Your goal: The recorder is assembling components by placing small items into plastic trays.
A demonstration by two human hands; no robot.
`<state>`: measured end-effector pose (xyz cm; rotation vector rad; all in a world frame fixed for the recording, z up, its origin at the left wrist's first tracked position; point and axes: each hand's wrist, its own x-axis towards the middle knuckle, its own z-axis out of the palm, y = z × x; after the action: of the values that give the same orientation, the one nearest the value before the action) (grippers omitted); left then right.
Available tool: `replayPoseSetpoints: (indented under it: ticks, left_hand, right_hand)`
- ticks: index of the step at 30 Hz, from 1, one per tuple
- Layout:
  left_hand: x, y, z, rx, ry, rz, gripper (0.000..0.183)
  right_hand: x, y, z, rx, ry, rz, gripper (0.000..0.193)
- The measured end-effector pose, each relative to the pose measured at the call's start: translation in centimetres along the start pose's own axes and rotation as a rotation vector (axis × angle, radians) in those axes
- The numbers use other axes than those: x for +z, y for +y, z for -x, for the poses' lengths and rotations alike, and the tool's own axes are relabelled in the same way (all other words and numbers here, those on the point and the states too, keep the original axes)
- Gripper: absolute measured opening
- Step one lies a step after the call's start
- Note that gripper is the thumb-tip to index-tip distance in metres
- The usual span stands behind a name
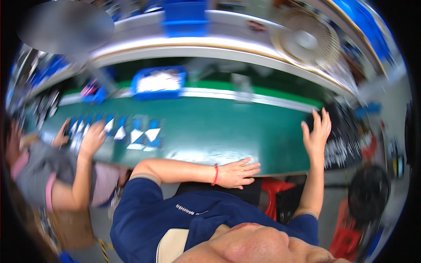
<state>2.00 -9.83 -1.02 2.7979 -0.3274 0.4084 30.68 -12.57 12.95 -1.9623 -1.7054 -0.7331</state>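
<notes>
My left hand (239, 173) lies palm down at the near edge of the green tabletop (210, 127), its fingers spread and nothing in them. A red band is round that wrist. Farther right, my right hand (317, 132) reaches over the table with fingers apart. It is beside a black plastic bag (344, 136) at the table's right end; whether the fingertips touch the bag I cannot tell. To the left lies a row of several small blue pieces with white triangular parts (137, 136), nearer the co-worker than my hands.
On the left, a co-worker's hand (93, 139) is over the row. Along the back are a blue bin (158, 95) holding white items, a smaller blue bin (95, 94) and a clear block-like thing (242, 87). A fan (305, 39) stands on the shelf above.
</notes>
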Motion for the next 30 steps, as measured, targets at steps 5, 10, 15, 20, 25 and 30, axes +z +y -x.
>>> replayPoseSetpoints:
  ticks: [5,10,15,20,25,30]
  left_hand:
    - [0.8,-0.8,-3.3,-0.054,-0.190,-0.001,0.056]
    - [-0.2,-0.7,-3.6,-0.016,-0.231,0.030,0.050]
    - [0.1,-0.4,-3.5,-0.031,-0.223,0.007,0.048]
    - [0.3,-0.5,-3.5,0.003,-0.210,0.041,0.046]
    - [-0.4,-0.8,-3.7,-0.045,-0.204,0.030,0.048]
    - [-0.6,-0.7,-4.6,-0.053,-0.201,0.046,0.049]
  right_hand:
    - [-6.1,10.6,0.4,0.331,-0.033,0.327,0.044]
    - [-8.1,13.2,1.8,0.551,-0.256,0.073,0.033]
    - [-9.6,13.0,0.4,0.554,-0.261,0.074,0.029]
    - [-14.9,13.5,1.7,0.518,0.054,-0.012,0.029]
    - [-16.5,8.9,10.0,0.709,0.332,0.127,0.030]
    - [-7.8,8.7,24.0,1.135,0.221,0.457,0.032]
